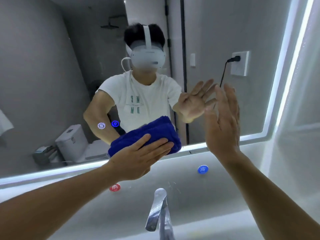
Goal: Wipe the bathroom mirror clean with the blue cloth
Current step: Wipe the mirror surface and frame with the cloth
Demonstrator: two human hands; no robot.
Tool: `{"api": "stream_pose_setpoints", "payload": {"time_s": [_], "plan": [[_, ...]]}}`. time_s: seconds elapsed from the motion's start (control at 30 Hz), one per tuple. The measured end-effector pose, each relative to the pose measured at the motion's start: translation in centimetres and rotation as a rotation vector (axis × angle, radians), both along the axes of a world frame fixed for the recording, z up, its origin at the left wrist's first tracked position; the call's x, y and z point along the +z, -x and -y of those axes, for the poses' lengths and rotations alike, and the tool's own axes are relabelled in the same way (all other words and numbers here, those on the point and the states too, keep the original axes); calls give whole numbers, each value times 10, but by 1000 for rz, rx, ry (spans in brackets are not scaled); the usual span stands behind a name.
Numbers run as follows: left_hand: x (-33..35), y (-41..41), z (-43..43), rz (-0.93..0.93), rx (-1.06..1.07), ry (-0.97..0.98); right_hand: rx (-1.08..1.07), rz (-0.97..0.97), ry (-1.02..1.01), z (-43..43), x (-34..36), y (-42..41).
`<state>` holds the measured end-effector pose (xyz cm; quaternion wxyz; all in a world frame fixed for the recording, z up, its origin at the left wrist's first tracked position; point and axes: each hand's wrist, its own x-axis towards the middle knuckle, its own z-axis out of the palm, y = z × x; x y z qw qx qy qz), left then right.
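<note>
Nearest to me, my two bare forearms reach forward from the lower corners. Between them stands one chrome faucet (158, 208), its spout pointing toward me. On the pale wall behind it sit two round stickers: one red (114, 187) to the left of the faucet and one blue (203, 169) to the right, well apart.

Past the red sticker, my left hand (138, 156) lies flat, fingers straight and close together. It presses the one blue cloth (147, 134) against the lower edge of the mirror (43, 84). The cloth is folded into a thick pad, touching the glass just above the lit strip along the bottom, and part of it hangs over that strip.

My right hand (221, 122) is raised to the right of the cloth, apart from it. Its fingers are straight and slightly spread, the palm facing the glass and holding nothing. I cannot tell whether the fingertips touch the mirror.

On the glass itself glow two small round icons, one white (101, 125) and one blue (115, 123), side by side left of the cloth. A bright light band runs along the mirror's bottom and right edges.

Farther in, the reflection shows me in a white T-shirt and a white headset. It also shows one toilet (72, 142), one wall socket (239, 63) with a black plug in it, and one dark shower head (110, 23).
</note>
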<state>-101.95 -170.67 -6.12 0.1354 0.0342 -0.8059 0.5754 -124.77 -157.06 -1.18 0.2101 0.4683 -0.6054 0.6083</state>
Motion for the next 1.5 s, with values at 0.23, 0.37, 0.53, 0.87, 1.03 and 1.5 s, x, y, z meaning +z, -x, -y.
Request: {"api": "stream_pose_setpoints", "payload": {"time_s": [0.23,0.37,0.53,0.87,1.03,1.5], "plan": [[3,11,-8,22,39,-51,-38,-43,-17,-9,-20,22],[-1,26,-11,-8,7,-41,-71,19,-1,-21,-38,48],[-8,103,-33,43,-36,-8,-84,89,18,-36,-53,69],[-37,103,-28,92,-29,-24,-113,80,49,-34,-54,71],[-33,19,-3,44,7,-90,-59,-3,21,-9,-47,30],[17,-127,28,47,51,-87,138,-127,-15,38,-12,-107]]}}
